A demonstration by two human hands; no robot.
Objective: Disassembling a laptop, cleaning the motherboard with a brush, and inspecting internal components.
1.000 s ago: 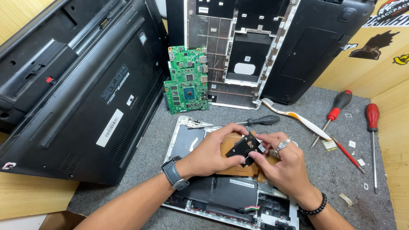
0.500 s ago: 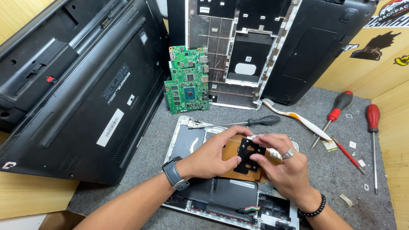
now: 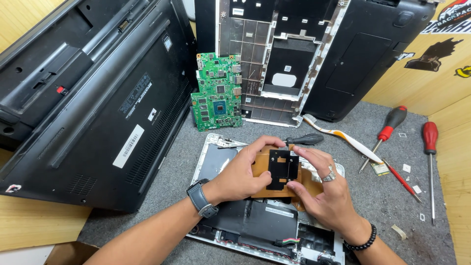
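Far left: large black laptop shells (image 3: 98, 98) lying underside up, overlapping on the bench. Beside them, a green circuit board (image 3: 217, 93) propped against a white keyboard frame (image 3: 274, 54).

Centre, over an open white laptop base (image 3: 211, 157) on a grey mat (image 3: 382, 196): left hand (image 3: 240, 176), watch (image 3: 200, 198) on the wrist, closed on the left edge of a brown sheet (image 3: 260, 164), thumb on top and fingers curled beneath. Held just above the base, not resting in it. On the sheet's face, a black plate (image 3: 282, 169) with cut-out notches. Right hand (image 3: 324, 196), ringed, pinching that plate between forefinger at its far end and thumb at its near end.

Sheet face up toward the camera, nearly level, long axis running left to right. Black plate's long axis crossing it, far to near, with the notched end pointing toward the person.

Judged best handled by the edges only, kept flat and unbent, pressure light and even from both sides, notches squared to the sheet before pressing down, and clear of the wires in the base below.

Right of the hands: a black-handled screwdriver (image 3: 304, 140) just behind the fingers, a toothbrush (image 3: 343, 140), then two red-handled screwdrivers (image 3: 390, 127) (image 3: 430, 147) well apart on the mat.
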